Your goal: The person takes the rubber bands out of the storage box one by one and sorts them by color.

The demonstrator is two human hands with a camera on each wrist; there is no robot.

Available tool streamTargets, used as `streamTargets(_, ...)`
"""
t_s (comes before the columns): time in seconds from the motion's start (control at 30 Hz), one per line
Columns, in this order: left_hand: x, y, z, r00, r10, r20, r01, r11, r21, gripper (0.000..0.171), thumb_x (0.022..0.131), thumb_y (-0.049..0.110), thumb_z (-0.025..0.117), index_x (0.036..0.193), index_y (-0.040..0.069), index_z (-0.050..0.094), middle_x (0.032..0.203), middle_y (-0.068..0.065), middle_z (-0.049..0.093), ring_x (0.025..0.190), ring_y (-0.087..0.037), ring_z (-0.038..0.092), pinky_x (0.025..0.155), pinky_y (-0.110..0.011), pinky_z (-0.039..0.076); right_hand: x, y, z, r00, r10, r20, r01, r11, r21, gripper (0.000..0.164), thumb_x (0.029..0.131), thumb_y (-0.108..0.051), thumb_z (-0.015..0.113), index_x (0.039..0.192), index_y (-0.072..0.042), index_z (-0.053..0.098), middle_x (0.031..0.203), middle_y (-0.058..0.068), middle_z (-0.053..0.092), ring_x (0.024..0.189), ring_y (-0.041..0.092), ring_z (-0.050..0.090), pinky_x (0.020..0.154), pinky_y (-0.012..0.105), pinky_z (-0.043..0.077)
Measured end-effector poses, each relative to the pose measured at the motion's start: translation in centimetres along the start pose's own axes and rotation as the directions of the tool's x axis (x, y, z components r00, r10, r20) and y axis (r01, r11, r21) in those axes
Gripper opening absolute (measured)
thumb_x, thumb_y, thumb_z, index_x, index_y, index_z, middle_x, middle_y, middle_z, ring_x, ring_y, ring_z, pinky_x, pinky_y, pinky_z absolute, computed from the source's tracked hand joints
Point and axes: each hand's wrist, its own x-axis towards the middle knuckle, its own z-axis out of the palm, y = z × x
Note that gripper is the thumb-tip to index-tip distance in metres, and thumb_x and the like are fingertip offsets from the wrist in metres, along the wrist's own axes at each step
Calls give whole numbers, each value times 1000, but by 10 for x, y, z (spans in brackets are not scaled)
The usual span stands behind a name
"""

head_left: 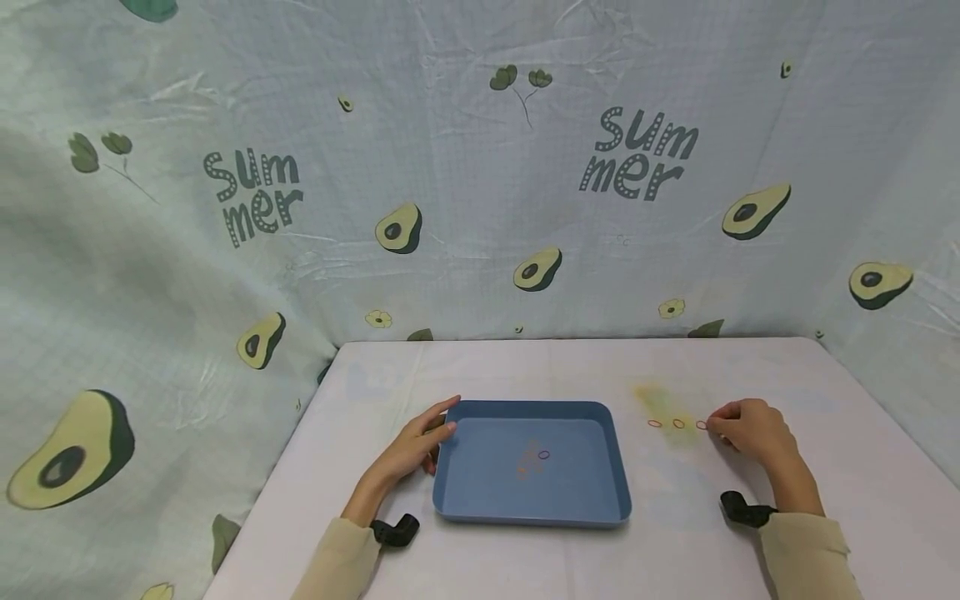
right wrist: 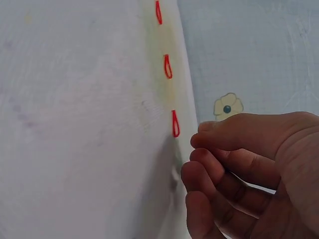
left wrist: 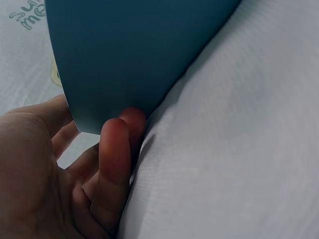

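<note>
My left hand [head_left: 411, 450] holds the left edge of a shallow blue tray [head_left: 528, 518], its thumb at the rim. In the left wrist view, curled fingers [left wrist: 113, 154] touch the tray's outer wall [left wrist: 114, 74]. At the right, my right hand [head_left: 753, 429] hovers by the end of a row of three small red rubber bands [head_left: 678, 423]. The right wrist view shows the nearest red band [right wrist: 175, 124] lying just apart from loosely bent fingertips, with nothing visible between them. A purple band [head_left: 543, 455] and several faint orange bands [head_left: 522, 473] lie inside the tray.
A white cloth covers the table [head_left: 660, 550], with a yellowish stain [head_left: 654, 398] around the row of bands. A printed curtain [head_left: 465, 167] hangs behind the table's back edge. Black wrist cameras [head_left: 396, 531] sit on both forearms.
</note>
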Motion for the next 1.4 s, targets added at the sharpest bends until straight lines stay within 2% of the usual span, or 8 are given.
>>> streamTargets(0.37,2,-3,0,1000,1,1,-1,1000,14,59,99,41,52,152,28,30,149,-15,42,56,-18,52,45,-37,50,-7,-17,-4,994,-86,-61,86,996,4,38,93,-30,61,112,3,65,96,18,68,74,21,62,57,28,47)
streamTargets(0.63,1,-3,2,1000,-15,-6,15,1000,19,58,99,39,52,152,29,30,150,-15,41,56,-17,52,44,-37,50,-12,-30,-5,985,-149,-85,150,989,4,35,92,-30,63,109,1,68,97,18,68,77,23,65,57,28,48)
streamTargets(0.9,2,-3,2,1000,-1,-2,1,1000,13,58,99,39,52,152,29,30,148,-15,42,56,-17,51,45,-36,50,-15,-44,-4,966,-226,-124,226,974,-18,33,92,-33,63,104,-3,70,91,14,69,74,21,65,56,28,45)
streamTargets(1.17,1,1,1,1000,-1,7,1,1000,16,58,99,42,52,152,31,31,145,-11,45,57,-17,50,47,-32,49,-22,-63,-2,944,-308,-116,308,951,-21,31,92,-34,65,103,-5,71,89,11,71,72,17,63,56,29,47)
streamTargets(1.4,0,0,0,1000,-4,-5,4,1000,1,57,99,41,52,151,31,31,148,-14,42,58,-18,50,47,-33,50,-21,-79,1,927,-357,-114,351,934,-69,26,90,-31,67,101,-8,73,94,8,70,80,19,60,58,28,44)
